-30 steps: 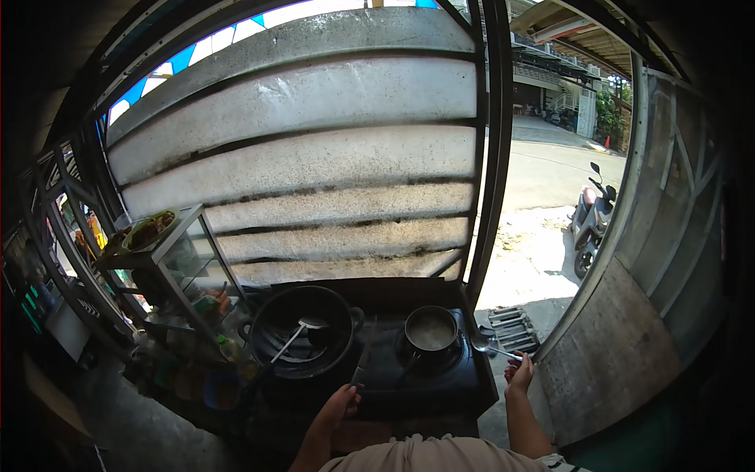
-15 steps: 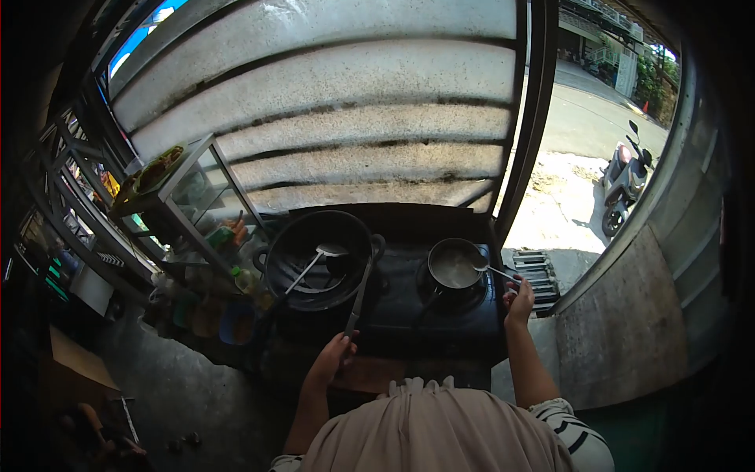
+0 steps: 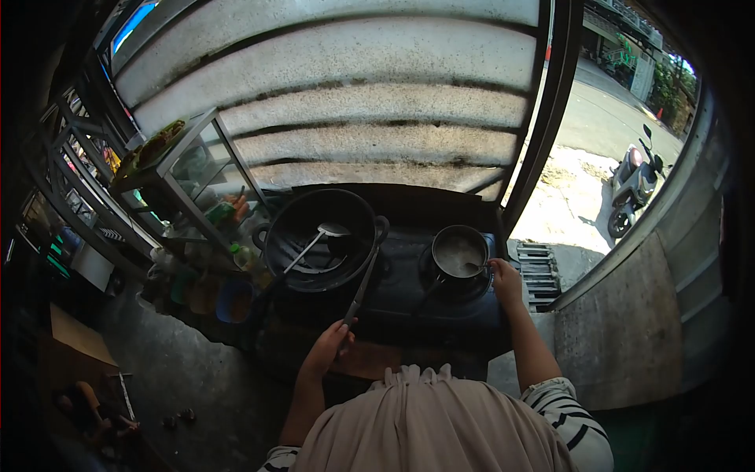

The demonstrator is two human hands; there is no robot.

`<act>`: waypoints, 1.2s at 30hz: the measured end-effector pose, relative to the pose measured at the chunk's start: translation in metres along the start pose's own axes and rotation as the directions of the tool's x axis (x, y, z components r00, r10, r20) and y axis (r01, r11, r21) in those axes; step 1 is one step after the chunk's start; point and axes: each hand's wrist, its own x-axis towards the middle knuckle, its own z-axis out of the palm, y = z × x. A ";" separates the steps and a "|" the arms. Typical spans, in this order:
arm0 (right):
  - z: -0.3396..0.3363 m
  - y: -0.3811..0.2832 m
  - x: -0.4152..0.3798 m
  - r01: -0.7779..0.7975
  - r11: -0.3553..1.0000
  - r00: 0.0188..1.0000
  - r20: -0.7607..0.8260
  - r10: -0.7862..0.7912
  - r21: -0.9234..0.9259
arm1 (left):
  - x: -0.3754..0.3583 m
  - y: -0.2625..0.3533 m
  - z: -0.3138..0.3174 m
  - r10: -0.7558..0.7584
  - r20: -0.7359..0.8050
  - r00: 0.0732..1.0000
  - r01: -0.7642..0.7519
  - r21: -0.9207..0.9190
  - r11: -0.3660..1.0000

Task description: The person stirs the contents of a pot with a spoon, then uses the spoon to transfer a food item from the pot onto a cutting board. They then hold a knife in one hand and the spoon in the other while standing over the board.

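Observation:
My left hand [image 3: 333, 344] is closed round the dark handle of a long spatula [image 3: 359, 296], whose upper end reaches the right rim of a large black wok [image 3: 275, 250]. In the wok lies a ladle [image 3: 333, 230] with a pale handle. On the right burner of the black stove [image 3: 393, 315] stands a small pot [image 3: 454, 244] of cloudy liquid. My right hand [image 3: 504, 277] pinches the handle of a spoon [image 3: 474, 266], its bowl inside the pot near the right rim.
A glass display case [image 3: 206, 185] stands at the left, with a green bottle [image 3: 237, 252] and a blue container [image 3: 234, 300] below it. Slatted metal panels rise behind the stove. A metal grate [image 3: 537, 275] and a parked scooter [image 3: 631, 185] are at the right.
My right hand has moved left and up, bringing the spoon further over the pot. My left hand still holds the spatula. The whole view has shifted slightly.

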 end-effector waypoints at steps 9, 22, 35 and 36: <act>0.022 0.002 0.000 -0.497 0.813 0.861 0.290 0.418 0.304 | 0.004 0.003 0.007 -0.022 -0.005 1.000 0.022 -0.031 0.999; 0.006 -0.032 0.012 -0.202 0.957 0.976 -0.040 0.214 0.210 | 0.007 0.007 0.007 -0.043 0.017 0.999 0.043 -0.008 0.999; 0.030 -0.053 0.019 -0.405 0.885 0.903 0.252 0.349 0.228 | 0.008 0.008 0.006 -0.027 0.043 0.999 0.028 -0.022 0.999; 0.029 -0.051 0.017 -0.411 0.871 0.903 0.250 0.349 0.270 | 0.007 0.008 0.005 -0.035 0.032 0.999 0.036 -0.014 0.999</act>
